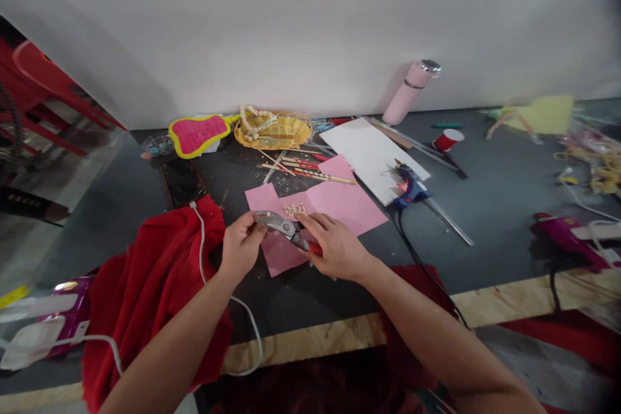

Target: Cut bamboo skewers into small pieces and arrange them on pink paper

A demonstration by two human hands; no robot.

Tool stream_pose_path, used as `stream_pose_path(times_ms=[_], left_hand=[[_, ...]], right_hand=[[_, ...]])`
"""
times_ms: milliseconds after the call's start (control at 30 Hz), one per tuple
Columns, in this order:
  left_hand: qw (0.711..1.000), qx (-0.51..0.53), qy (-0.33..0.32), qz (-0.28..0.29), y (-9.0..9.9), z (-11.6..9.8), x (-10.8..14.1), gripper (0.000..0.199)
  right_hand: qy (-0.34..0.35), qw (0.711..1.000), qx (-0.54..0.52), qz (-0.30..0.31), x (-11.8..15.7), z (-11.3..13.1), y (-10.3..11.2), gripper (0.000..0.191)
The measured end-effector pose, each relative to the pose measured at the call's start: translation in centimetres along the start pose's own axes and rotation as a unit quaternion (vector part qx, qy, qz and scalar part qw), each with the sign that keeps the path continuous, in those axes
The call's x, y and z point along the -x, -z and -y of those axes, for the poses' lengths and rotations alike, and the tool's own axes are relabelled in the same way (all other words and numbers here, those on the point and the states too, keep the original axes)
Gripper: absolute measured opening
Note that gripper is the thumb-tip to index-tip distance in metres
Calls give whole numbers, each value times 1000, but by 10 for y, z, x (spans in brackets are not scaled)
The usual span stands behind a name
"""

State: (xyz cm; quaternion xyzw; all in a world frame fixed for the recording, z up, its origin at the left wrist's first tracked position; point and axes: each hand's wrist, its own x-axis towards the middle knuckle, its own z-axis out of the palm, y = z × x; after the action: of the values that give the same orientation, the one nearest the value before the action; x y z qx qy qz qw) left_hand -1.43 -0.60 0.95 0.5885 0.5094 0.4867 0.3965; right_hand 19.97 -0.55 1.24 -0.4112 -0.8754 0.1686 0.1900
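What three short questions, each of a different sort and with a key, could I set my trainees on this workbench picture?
1. Multiple choice: which hand grips the handles of the red-handled pliers? A) left B) right
2. True or false: the small pale pieces lie on pink paper.
3. Comparison: which lies nearer the wicker basket, the smartphone or the red spool?

Key:
1. B, the right hand.
2. True.
3. The smartphone.
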Motion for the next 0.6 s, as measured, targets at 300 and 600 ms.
stream_pose_path(times_ms=[300,600], left_hand=[[1000,-22,0,7,2,1,0,14],[1000,-4,6,16,2,-1,0,13]], right_hand=[[6,1000,19,15,-1,3,5,71],[8,1000,-2,12,1,1,7,68]])
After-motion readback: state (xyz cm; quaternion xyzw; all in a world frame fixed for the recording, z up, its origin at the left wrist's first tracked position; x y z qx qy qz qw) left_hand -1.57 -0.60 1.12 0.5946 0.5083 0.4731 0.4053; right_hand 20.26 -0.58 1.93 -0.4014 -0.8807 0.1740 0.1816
